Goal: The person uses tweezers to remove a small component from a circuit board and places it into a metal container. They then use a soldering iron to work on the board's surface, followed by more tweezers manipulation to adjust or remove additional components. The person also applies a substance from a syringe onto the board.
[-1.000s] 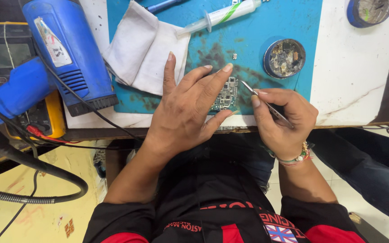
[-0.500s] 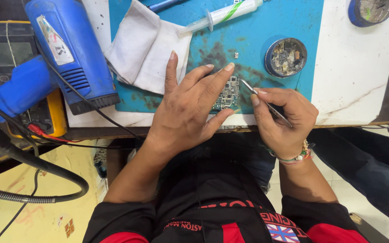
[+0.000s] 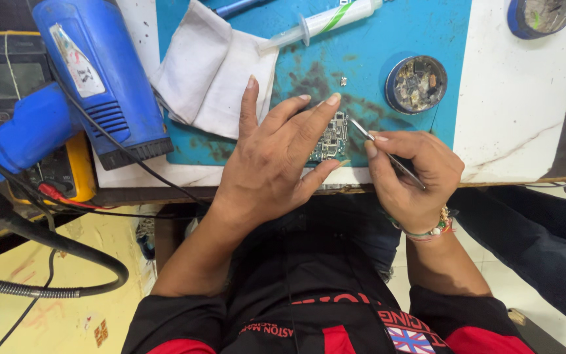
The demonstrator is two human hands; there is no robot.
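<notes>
Small green-grey circuit board (image 3: 333, 137): lies flat on the blue rubber work mat (image 3: 388, 39), near the mat's front edge, between the two hands. Left hand (image 3: 276, 157): spread flat, palm down, fingertips resting on the board's left and top edges, thumb beside its lower corner; grip released, pressing rather than clasping. Right hand (image 3: 414, 174): just right of the board, grip clenched around thin metal tweezers (image 3: 388, 154), whose tip touches the board's upper right edge. A beaded bracelet (image 3: 430, 229) circles the right wrist.

Surrounding items: folded white cloth (image 3: 211, 72) on the mat's left part, behind the left hand; clear plastic syringe with green stripe (image 3: 325, 21) at the mat's far edge; round metal tin of small parts (image 3: 416, 83) behind the right hand; large blue hot-air gun (image 3: 93, 72) lying at the left of the white desk (image 3: 525, 92), its black cable trailing off the front edge.
</notes>
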